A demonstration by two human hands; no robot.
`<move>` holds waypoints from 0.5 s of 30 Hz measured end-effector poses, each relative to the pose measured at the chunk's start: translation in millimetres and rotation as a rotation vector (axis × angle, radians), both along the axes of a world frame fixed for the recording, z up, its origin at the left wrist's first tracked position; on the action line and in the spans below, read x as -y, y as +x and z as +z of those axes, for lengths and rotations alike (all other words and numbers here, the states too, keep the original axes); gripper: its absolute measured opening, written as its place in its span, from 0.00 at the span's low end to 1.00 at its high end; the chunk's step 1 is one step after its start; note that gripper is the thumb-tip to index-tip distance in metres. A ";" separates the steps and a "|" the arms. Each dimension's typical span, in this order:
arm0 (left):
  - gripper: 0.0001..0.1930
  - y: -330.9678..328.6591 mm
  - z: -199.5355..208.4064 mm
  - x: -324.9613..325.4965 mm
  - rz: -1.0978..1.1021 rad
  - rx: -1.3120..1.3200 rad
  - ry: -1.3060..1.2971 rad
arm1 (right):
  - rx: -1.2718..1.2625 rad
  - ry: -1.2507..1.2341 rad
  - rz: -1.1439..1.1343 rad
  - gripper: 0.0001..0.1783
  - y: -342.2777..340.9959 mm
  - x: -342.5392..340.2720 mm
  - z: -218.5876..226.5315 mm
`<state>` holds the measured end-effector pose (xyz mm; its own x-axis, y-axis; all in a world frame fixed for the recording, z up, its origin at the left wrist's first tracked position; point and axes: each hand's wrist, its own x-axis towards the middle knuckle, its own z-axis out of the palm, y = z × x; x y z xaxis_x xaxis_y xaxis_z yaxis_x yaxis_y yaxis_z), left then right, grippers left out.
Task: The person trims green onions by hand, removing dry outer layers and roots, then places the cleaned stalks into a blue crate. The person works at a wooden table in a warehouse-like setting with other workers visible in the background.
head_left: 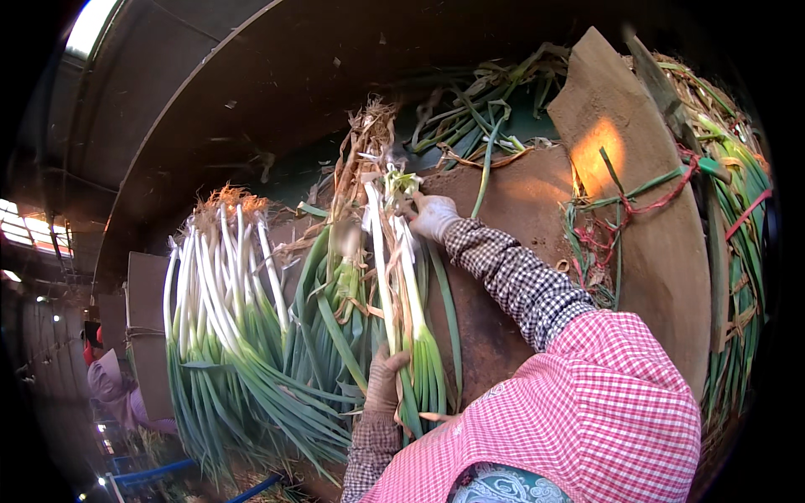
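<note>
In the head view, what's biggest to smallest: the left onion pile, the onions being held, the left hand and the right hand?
1. Left onion pile
2. Held onions
3. Left hand and right hand: too alike to rank

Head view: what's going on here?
A person is handling a few spring onions. The left hand has its grip around their green leaves; the right hand is up near the root end, fingers at the stalks, though whether they pinch is unclear. To the left lies a pile of onions with clean white stalks, roots pointing away. Dry brown skins show beyond the handled ones.
</note>
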<state>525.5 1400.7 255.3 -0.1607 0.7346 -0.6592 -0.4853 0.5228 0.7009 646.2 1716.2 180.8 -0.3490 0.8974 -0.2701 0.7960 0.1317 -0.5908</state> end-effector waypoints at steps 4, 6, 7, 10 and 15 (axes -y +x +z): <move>0.31 -31.4 5.5 19.5 -0.008 -0.230 -0.152 | -0.066 -0.122 0.102 0.32 16.6 18.0 15.4; 0.30 -77.9 12.9 27.7 -0.089 -0.554 -0.141 | -0.120 0.029 0.184 0.33 37.5 60.1 11.3; 0.27 -69.3 55.7 14.2 -0.042 -0.615 -0.211 | -0.097 -0.017 0.166 0.33 46.8 76.9 18.8; 0.20 -25.1 111.4 -28.1 0.008 -0.537 0.094 | -0.332 -0.169 0.143 0.35 95.3 137.6 21.1; 0.32 18.2 -36.8 -30.9 -0.046 -0.591 0.065 | -0.341 -0.187 0.138 0.41 107.6 216.9 24.5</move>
